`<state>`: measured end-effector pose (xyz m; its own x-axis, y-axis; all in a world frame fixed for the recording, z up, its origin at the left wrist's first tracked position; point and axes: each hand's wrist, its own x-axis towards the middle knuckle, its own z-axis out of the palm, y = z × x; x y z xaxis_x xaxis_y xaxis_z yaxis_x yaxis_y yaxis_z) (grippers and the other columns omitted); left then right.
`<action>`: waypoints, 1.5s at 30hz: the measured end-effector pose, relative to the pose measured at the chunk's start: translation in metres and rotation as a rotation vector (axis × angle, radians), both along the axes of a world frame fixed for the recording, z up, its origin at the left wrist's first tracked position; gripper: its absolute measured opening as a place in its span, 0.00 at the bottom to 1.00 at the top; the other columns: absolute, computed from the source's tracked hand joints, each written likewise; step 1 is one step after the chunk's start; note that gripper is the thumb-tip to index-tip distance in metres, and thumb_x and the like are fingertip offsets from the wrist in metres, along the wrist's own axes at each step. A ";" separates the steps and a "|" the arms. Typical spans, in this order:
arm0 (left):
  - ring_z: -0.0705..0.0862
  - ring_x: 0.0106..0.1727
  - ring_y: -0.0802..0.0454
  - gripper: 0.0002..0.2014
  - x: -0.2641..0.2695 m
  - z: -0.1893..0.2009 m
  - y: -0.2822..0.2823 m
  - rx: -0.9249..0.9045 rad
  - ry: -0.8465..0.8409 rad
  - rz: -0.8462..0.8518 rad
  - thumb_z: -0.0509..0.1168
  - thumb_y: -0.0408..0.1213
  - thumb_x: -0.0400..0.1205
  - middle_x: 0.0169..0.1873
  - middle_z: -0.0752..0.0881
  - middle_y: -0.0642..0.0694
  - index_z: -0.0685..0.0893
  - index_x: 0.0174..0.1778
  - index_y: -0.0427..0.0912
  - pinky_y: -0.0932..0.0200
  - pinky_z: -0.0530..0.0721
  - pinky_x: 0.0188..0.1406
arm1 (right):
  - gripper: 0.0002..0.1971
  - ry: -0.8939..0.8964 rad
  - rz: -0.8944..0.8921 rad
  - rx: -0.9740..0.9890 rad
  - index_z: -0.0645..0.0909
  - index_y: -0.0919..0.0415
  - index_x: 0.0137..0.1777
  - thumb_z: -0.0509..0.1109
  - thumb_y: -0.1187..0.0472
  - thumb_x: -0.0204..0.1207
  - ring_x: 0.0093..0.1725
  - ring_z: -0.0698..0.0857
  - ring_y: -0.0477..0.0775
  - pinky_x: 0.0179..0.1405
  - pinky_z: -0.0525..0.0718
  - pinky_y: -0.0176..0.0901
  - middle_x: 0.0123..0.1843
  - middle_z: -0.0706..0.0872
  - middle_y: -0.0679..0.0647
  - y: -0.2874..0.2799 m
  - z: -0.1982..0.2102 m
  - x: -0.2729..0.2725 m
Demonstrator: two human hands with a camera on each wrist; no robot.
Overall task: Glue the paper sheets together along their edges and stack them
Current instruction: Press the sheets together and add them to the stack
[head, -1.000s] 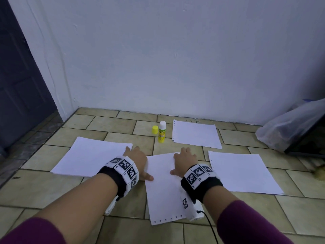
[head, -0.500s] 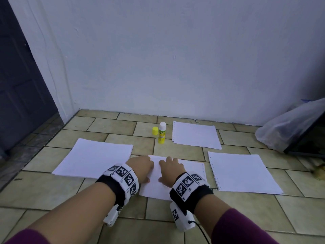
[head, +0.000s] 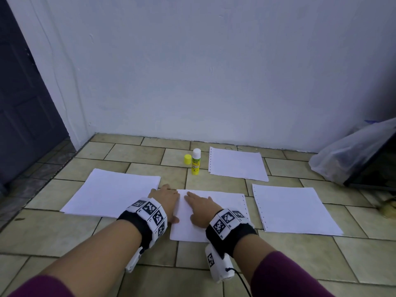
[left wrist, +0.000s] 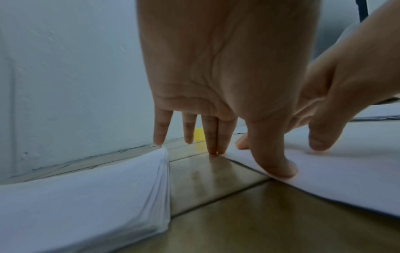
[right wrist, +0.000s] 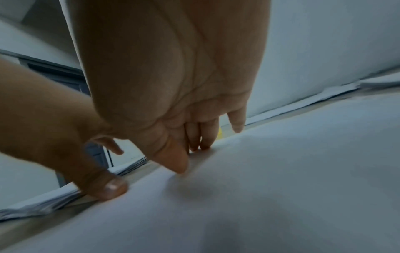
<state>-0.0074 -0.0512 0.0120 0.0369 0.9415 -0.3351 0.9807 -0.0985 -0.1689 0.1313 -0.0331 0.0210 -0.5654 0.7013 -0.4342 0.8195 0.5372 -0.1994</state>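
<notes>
A white paper sheet (head: 222, 213) lies crosswise on the tiled floor in front of me, its punched edge to the right. My left hand (head: 168, 201) is at the sheet's left edge, fingers straight. In the left wrist view its thumb (left wrist: 279, 167) presses the sheet (left wrist: 335, 179) and its fingertips (left wrist: 213, 150) touch the floor. My right hand (head: 200, 207) lies flat on the sheet's left half, and its fingertips (right wrist: 199, 145) press the paper (right wrist: 281, 188). An uncapped yellow glue stick (head: 196, 161) stands beyond, its cap (head: 187, 159) beside it.
A thick paper stack (head: 111, 191) lies to the left, close to my left hand. Another punched sheet (head: 293, 209) lies at the right and one more (head: 236, 163) by the wall. A clear plastic bag (head: 351, 151) sits far right, a dark door (head: 25, 103) at left.
The middle sheet has been turned a quarter turn, from lengthwise to crosswise, its punched edge going from the near side to the right. Both hands now sit close together at its left part.
</notes>
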 end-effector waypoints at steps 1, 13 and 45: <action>0.63 0.77 0.50 0.36 -0.001 0.000 0.000 0.004 0.007 -0.003 0.67 0.58 0.77 0.74 0.72 0.50 0.68 0.76 0.44 0.45 0.72 0.67 | 0.32 -0.004 -0.021 -0.003 0.47 0.59 0.85 0.56 0.63 0.83 0.83 0.56 0.55 0.83 0.46 0.57 0.86 0.45 0.51 0.002 0.001 0.009; 0.65 0.75 0.48 0.37 -0.003 0.006 0.004 -0.046 0.021 -0.013 0.65 0.63 0.75 0.71 0.73 0.47 0.68 0.75 0.46 0.41 0.67 0.70 | 0.28 0.028 -0.350 0.089 0.66 0.59 0.72 0.69 0.47 0.77 0.65 0.79 0.58 0.60 0.76 0.45 0.65 0.81 0.57 0.016 0.000 0.091; 0.48 0.84 0.48 0.45 0.004 -0.001 -0.006 -0.067 -0.086 0.020 0.65 0.62 0.76 0.83 0.58 0.49 0.55 0.83 0.43 0.36 0.63 0.77 | 0.40 -0.025 0.019 0.037 0.49 0.60 0.84 0.68 0.65 0.78 0.84 0.53 0.55 0.80 0.58 0.62 0.85 0.50 0.53 0.001 -0.003 -0.008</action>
<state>-0.0035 -0.0568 0.0107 0.0499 0.9180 -0.3934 0.9932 -0.0872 -0.0775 0.1229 -0.0325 0.0176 -0.5678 0.7068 -0.4220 0.8138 0.5590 -0.1586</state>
